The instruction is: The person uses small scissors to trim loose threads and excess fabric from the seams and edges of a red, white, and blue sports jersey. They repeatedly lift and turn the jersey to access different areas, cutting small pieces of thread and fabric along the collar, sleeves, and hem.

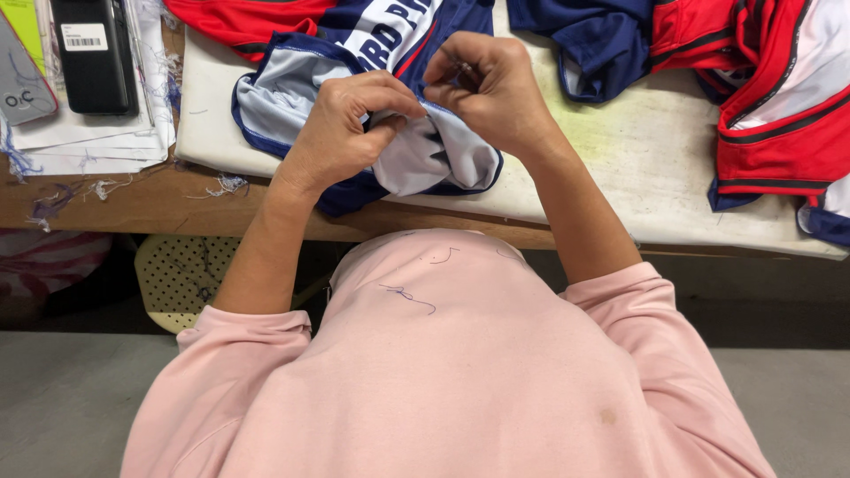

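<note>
We see, from above, a jersey (390,133) of smooth, shiny blue, white and red fabric bunched at the near edge of a pale padded board (637,159). Our left hand (341,133) pinches a white fold of it, fingers pressed together against the thumb. Our right hand (491,88), curled just beside, nips something too small to make out at the fabric's top edge. Loose threads (412,296) cling to our pink sweatshirt (460,381). Left of the board, on white papers (97,142), lies a black rectangular box (93,53) bearing a white barcode label. Right of the jersey, more red and blue garments (779,106) lie heaped on the board.
</note>
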